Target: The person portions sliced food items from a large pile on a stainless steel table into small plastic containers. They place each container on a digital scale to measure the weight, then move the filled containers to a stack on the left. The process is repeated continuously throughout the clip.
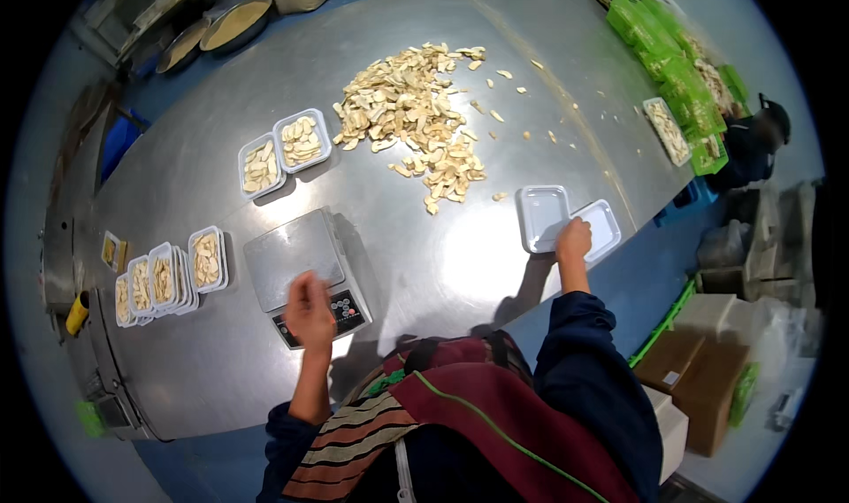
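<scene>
My right hand (pixel 574 239) touches the edges of two empty white plastic trays (pixel 545 214) near the table's front edge; its fingers look closed on a rim. My left hand (pixel 310 309), slightly blurred, hovers over the front of a digital scale (pixel 292 257) whose metal plate is bare. A heap of pale dried slices (pixel 404 105) lies beyond, with loose pieces scattered to its right. Two filled trays (pixel 302 139) stand side by side left of the heap. Several more filled trays (pixel 207 259), some stacked, stand left of the scale.
Green plastic baskets (pixel 683 85) and a long filled tray (pixel 666 131) line the right of the steel table (pixel 411 257). A person (pixel 753 141) is beyond them. Cardboard boxes (pixel 710 377) stand at lower right. Round pans (pixel 235 24) lie past the far left edge.
</scene>
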